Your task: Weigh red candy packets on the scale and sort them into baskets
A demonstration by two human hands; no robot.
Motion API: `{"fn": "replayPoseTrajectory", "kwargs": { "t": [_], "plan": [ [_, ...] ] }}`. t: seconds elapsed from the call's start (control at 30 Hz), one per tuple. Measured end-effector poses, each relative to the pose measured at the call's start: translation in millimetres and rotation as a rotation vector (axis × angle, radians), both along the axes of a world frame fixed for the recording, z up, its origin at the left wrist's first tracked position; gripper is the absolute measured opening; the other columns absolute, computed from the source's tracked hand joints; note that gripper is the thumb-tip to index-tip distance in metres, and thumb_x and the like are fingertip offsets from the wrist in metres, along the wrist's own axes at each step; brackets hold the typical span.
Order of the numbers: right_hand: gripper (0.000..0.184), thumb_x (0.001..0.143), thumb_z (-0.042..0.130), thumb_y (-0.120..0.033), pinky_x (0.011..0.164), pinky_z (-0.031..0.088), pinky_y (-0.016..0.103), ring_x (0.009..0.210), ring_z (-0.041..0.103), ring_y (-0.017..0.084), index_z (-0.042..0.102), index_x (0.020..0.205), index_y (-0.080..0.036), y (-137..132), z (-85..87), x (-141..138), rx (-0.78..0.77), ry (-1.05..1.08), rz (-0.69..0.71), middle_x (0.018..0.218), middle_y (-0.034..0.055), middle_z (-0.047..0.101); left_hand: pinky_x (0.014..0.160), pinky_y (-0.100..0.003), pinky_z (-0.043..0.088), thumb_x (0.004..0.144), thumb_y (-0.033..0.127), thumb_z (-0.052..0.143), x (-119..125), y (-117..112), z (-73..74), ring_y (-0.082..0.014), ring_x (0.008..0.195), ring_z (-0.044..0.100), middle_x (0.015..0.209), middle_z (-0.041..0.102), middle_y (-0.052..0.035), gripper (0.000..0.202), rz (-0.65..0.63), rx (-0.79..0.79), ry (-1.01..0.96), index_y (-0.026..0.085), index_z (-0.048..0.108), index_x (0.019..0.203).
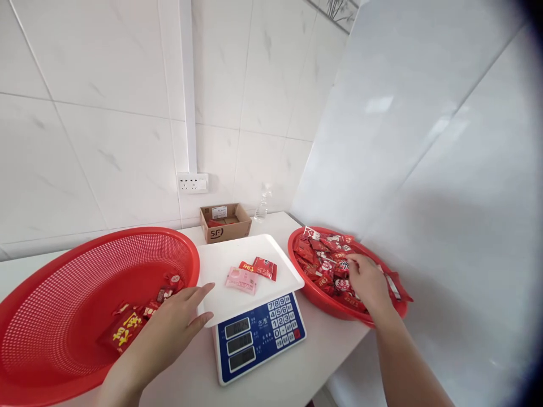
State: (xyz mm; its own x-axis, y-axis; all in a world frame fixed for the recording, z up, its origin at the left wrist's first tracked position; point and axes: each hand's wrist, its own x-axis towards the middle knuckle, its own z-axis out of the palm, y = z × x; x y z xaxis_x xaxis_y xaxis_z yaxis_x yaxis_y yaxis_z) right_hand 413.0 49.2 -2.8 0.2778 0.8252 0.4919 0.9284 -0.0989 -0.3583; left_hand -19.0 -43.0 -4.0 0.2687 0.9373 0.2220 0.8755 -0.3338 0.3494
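My left hand [182,316] is open, thumb and fingers apart, at the left edge of the white weighing tray [224,299] and over the rim of a large red basket. Two red packets [265,268] and one pink packet [241,280] lie together on the tray of the digital scale [263,336], whose first display is lit with digits too dim to read surely. Over on the right, my right hand [371,282] reaches into a red basin [311,288] heaped with red snack packets [324,263]. Its fingers are drawn together at the packets; whatever they pinch is hidden.
The large red basket [34,305] on the left holds several red packets [129,328]. Behind the scale stand a small cardboard box [229,230] and a clear plastic bottle [263,204]. Tiled walls close off the back and right; a socket [193,182] sits above the table.
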Motion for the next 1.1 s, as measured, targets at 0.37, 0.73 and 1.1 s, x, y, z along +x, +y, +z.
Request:
{"fn": "replayPoseTrajectory", "kwargs": {
  "t": [0.37, 0.73, 1.1],
  "plan": [
    [0.058, 0.073, 0.059, -0.027, 0.082, 0.045, 0.044, 0.099, 0.063, 0.032, 0.052, 0.13, -0.033, 15, -31.5, -14, -0.539, -0.177, 0.218, 0.149, 0.0089, 0.032, 0.095, -0.043, 0.043, 0.093, 0.038, 0.036, 4, -1, 6.4, -0.0276, 0.118, 0.053, 0.129, 0.058, -0.0089, 0.048, -0.016, -0.095, 0.101, 0.023, 0.041, 0.138],
    [0.023, 0.082, 0.041, -0.023, 0.071, 0.043, 0.034, 0.086, 0.06, 0.023, 0.06, 0.095, -0.021, 12, -26.9, -15, -0.271, -0.087, 0.193, 0.105, 0.0098, 0.063, 0.095, -0.043, 0.043, 0.092, 0.036, 0.038, 4, -1, 7.1, -0.0273, 0.117, 0.053, 0.127, 0.059, -0.0096, 0.049, -0.021, -0.086, 0.078, 0.022, 0.042, 0.138],
    [0.017, 0.076, 0.055, -0.035, 0.089, 0.043, 0.037, 0.097, 0.057, 0.021, 0.057, 0.089, -0.025, -12, 2.0, -127, -0.15, 0.405, 0.691, 0.102, 0.0041, 0.064, 0.097, -0.04, 0.042, 0.092, 0.038, 0.041, 7, -6, 17.0, -0.0253, 0.119, 0.052, 0.128, 0.058, -0.0079, 0.047, -0.004, -0.141, 0.044, 0.025, 0.042, 0.137]
  ]
}}
